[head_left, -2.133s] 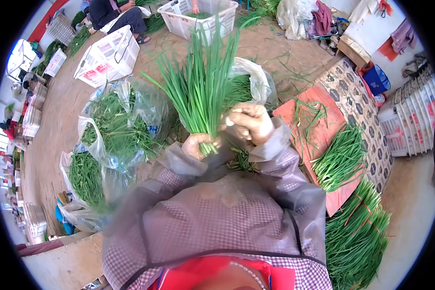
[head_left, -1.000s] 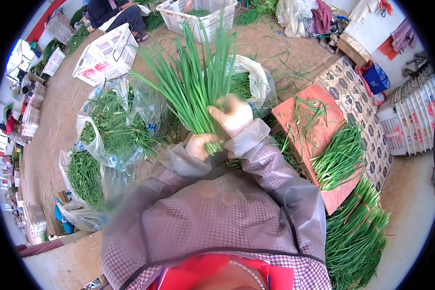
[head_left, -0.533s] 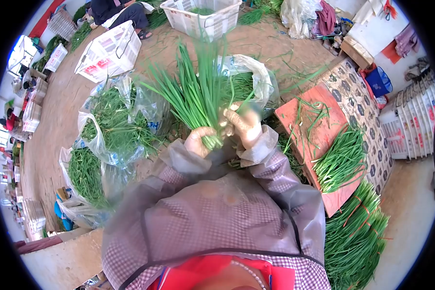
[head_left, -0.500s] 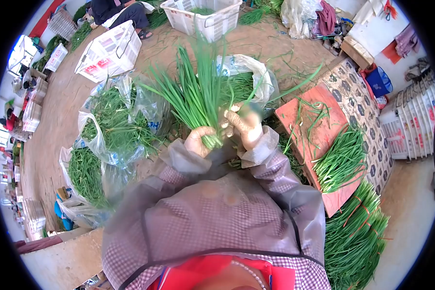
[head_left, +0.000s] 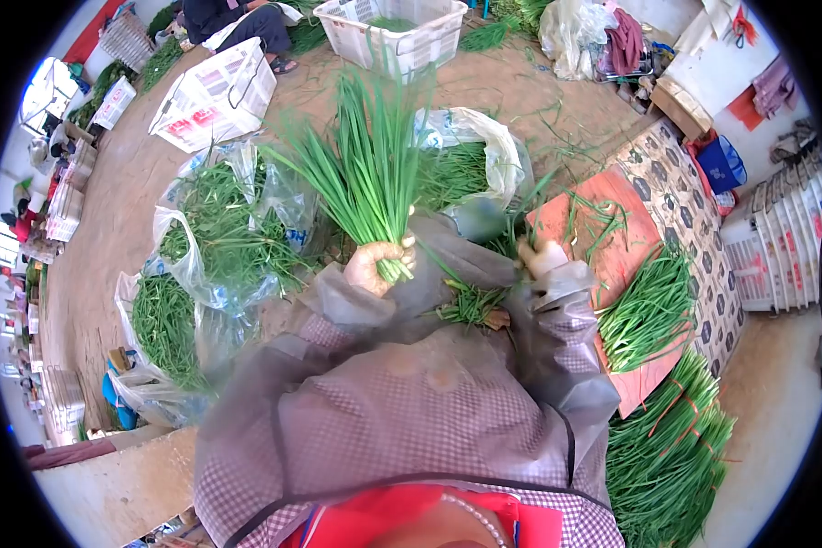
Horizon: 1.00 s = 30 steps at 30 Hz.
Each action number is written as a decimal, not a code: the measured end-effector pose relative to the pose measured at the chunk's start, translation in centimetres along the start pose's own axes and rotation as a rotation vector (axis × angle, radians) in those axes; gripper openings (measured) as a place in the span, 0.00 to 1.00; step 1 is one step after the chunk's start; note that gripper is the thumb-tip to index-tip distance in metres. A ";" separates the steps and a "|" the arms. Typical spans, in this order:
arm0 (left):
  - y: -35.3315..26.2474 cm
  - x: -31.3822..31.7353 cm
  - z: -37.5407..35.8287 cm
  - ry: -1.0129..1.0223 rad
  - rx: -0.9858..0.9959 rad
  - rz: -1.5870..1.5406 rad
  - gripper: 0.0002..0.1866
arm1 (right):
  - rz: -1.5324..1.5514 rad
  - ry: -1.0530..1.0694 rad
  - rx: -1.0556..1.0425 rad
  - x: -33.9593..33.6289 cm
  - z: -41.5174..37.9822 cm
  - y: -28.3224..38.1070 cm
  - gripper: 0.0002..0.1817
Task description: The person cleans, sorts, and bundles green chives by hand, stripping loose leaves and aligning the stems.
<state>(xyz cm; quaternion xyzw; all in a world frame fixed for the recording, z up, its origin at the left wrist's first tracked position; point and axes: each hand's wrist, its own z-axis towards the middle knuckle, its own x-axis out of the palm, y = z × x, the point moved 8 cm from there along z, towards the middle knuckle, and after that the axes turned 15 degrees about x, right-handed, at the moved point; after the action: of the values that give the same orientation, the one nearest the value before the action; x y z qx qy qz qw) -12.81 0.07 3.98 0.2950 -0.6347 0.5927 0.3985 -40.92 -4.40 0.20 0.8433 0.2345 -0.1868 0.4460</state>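
Observation:
My left hand (head_left: pixel 374 267) is closed around the pale lower ends of a bunch of long green chives (head_left: pixel 361 169). The blades fan upward and away from me. My right hand (head_left: pixel 546 259) is apart from the bunch, beside the near left edge of a red board (head_left: pixel 632 219). Its fingers are curled, with green blades close by; what they hold, if anything, I cannot make out. A pile of chives (head_left: pixel 648 306) lies on the board, with loose blades farther up it. Between my knees are leafy scraps (head_left: pixel 470 303).
Plastic bags of greens stand at left (head_left: pixel 224 228) and ahead (head_left: pixel 502 151). White crates (head_left: pixel 215 100) sit on the dirt floor, near a seated person (head_left: pixel 247 27). Tied chive bundles (head_left: pixel 671 447) lie at my right. Stacked white crates (head_left: pixel 776 233) stand by the wall.
My right hand has moved from the bunch rightward to the board's edge. My left hand still holds the chives in about the same place.

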 end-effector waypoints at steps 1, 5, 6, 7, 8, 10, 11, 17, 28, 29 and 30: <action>-0.1 0.1 -0.1 -0.004 -0.001 0.037 0.39 | -0.446 -0.203 -0.026 -1.4 -1.8 1.2 0.14; 0.5 1.3 -0.2 0.039 -0.028 0.153 0.39 | -0.173 -0.203 -0.375 -2.8 -4.6 8.0 0.19; 0.7 1.6 -0.2 0.044 -0.040 0.153 0.39 | 0.141 -0.088 -0.436 -2.3 -6.8 10.9 0.17; 1.0 2.0 -0.2 0.058 -0.058 0.147 0.38 | 0.257 -0.075 -0.631 -1.8 -8.3 13.5 0.17; 1.3 2.3 -0.2 0.073 -0.074 0.142 0.37 | 0.201 -0.123 -0.758 -1.5 -10.1 16.0 0.18; 2.0 1.4 -0.3 0.058 -0.100 0.155 0.35 | 0.021 -0.283 -0.934 -0.3 -11.4 19.4 0.18; 2.3 0.8 -0.5 0.035 -0.119 0.166 0.33 | -0.039 -0.299 -0.937 0.4 -11.3 20.4 0.18; 1.9 1.3 -1.1 0.095 -0.089 0.214 0.25 | -0.284 -0.357 -0.706 2.4 -7.3 20.0 0.16; -1.9 -0.6 -0.9 0.140 -0.069 0.582 0.22 | -0.235 -0.690 -0.640 -4.7 -4.9 15.2 0.12; -3.0 -1.3 -0.3 0.178 0.023 0.688 0.22 | -0.202 -0.685 -0.595 -5.9 -4.3 13.7 0.13; -3.8 -1.7 0.2 0.217 0.113 0.793 0.21 | -0.232 -0.690 -0.529 -6.5 -3.7 12.2 0.13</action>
<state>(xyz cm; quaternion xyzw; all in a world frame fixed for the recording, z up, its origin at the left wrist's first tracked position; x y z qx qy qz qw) -8.75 -0.81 4.49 -0.0152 -0.6200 0.7618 0.1871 -38.99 -8.75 13.64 0.5569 0.2048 -0.4395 0.6743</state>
